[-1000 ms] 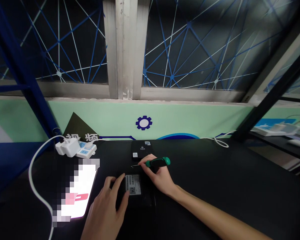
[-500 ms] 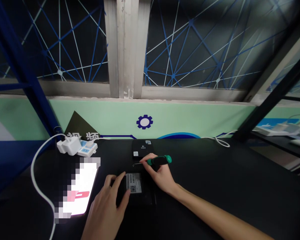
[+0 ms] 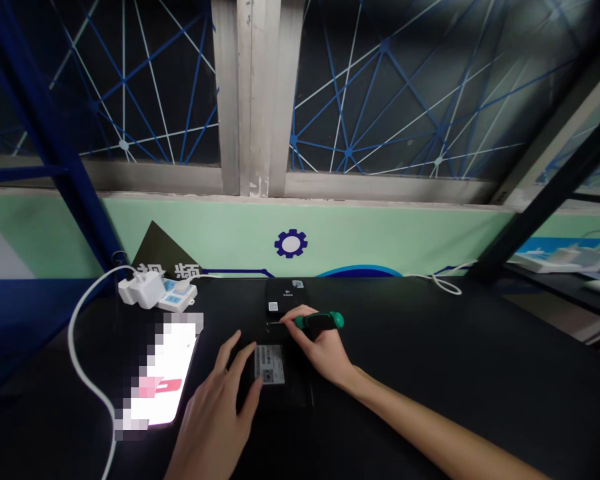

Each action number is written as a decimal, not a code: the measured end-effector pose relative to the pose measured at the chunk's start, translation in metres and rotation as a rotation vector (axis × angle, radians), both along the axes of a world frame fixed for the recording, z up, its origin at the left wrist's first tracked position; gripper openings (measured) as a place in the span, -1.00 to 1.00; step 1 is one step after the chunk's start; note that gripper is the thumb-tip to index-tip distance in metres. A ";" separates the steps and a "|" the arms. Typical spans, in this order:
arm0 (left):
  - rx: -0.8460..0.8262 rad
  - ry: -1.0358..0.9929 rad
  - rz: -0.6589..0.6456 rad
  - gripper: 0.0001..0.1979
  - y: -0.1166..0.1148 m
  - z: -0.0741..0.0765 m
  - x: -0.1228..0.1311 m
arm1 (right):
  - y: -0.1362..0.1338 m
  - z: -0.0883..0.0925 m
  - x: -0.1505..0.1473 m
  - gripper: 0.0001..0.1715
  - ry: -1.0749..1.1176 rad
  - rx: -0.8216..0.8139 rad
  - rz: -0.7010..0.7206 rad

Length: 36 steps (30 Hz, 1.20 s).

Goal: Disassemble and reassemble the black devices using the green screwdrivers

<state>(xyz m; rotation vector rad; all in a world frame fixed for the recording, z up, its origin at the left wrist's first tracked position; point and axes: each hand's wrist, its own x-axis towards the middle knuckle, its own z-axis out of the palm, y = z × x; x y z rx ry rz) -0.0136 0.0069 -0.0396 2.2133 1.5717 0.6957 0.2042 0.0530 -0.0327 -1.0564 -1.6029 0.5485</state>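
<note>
The right hand (image 3: pixel 320 350) clenches a green-and-black screwdriver (image 3: pixel 320 321), its thin shaft pointing left across the far end of the flat black box (image 3: pixel 283 397); that box's long axis runs up the frame — the open left hand (image 3: pixel 213 420) lies spread against it, lower centre.

The screwdriver (image 3: pixel 320 321) has a green and black handle. The tabletop (image 3: pixel 430 347) is black, and so is the flat box (image 3: pixel 285 400) with a white sticker (image 3: pixel 270 365). The wall (image 3: pixel 380 247) is pale green with a dark blue gear (image 3: pixel 291 243), and the window (image 3: pixel 380 100) has blue and white lines.
</note>
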 end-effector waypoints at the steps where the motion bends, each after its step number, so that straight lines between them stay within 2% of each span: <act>1: 0.001 0.002 0.012 -0.55 -0.001 0.001 0.001 | 0.000 0.000 0.000 -0.83 -0.003 -0.010 -0.002; 5: -0.023 0.013 -0.009 -0.52 -0.002 0.004 0.003 | -0.002 -0.002 0.002 -0.85 0.003 -0.045 -0.027; 15: -0.133 0.020 -0.034 -0.51 -0.006 0.017 0.004 | -0.003 0.003 -0.001 -0.79 0.027 0.001 -0.032; 21: -0.107 0.011 -0.021 -0.53 -0.006 0.018 0.005 | -0.006 0.008 0.001 -0.80 -0.095 -0.023 0.026; 26: -0.124 0.022 -0.019 -0.53 -0.006 0.018 0.005 | -0.008 0.013 0.001 -0.74 -0.080 0.010 0.043; 36: -0.038 0.020 0.067 -0.60 -0.006 0.028 0.007 | -0.003 0.003 0.001 -0.57 0.044 -0.108 -0.057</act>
